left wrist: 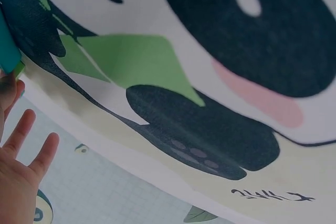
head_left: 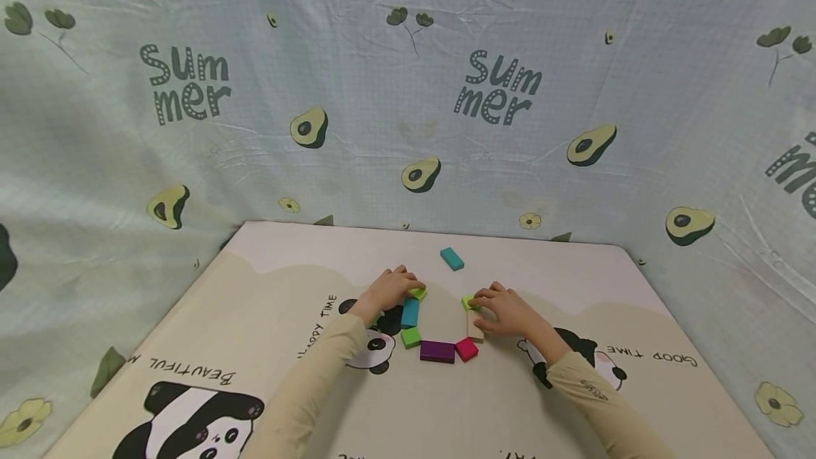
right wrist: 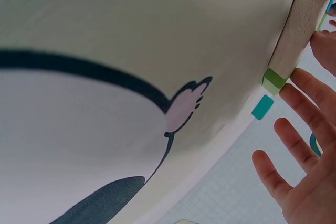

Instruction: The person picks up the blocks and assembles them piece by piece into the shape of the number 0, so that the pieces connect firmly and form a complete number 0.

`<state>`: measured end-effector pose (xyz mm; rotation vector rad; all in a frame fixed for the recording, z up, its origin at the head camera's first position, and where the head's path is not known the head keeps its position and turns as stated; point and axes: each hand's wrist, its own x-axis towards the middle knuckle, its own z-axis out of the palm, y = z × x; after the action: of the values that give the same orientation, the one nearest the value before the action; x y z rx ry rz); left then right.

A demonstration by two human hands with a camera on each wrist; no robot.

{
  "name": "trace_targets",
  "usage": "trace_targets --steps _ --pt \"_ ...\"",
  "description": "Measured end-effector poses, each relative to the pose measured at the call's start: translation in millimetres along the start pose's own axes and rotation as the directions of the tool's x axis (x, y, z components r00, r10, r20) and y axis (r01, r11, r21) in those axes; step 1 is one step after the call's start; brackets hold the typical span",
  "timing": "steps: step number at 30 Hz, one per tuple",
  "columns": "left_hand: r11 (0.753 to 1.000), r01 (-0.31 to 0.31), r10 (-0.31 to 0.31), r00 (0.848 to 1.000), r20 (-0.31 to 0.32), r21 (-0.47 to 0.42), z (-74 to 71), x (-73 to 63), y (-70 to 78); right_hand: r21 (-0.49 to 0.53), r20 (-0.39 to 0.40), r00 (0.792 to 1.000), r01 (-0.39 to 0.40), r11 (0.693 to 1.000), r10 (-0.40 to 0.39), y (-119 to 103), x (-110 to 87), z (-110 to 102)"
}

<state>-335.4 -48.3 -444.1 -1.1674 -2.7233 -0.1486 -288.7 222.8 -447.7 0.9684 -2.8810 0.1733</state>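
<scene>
My left hand (head_left: 390,290) reaches over the table, its fingertips on a yellow-green block (head_left: 418,294) at the far end of a blue block (head_left: 410,313). In the left wrist view this hand (left wrist: 21,177) is partly cut off, with two fingers stretched out. Opposite, my right hand (head_left: 506,310) touches another light-green block (head_left: 468,301) with its fingertips. Its thumb rests against a plain wooden block (right wrist: 302,27). The right wrist view shows the fingers spread and nearly straight. A green block (head_left: 411,337), a purple block (head_left: 437,351) and a red block (head_left: 467,349) continue the U-shaped outline nearer me.
A teal block (head_left: 452,258) lies apart, beyond the outline, towards the table's far edge. The table cover (head_left: 408,402) carries printed pandas and lettering. Behind and beside it hangs a pale curtain (head_left: 357,76) with avocado prints.
</scene>
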Motion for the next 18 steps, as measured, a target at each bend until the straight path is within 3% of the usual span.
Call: trace_targets --steps 18 --pt "0.999 -0.015 0.015 1.000 -0.001 0.047 1.9 0.9 0.1 -0.006 -0.010 1.000 0.002 1.000 -0.002 -1.2 -0.4 -0.1"
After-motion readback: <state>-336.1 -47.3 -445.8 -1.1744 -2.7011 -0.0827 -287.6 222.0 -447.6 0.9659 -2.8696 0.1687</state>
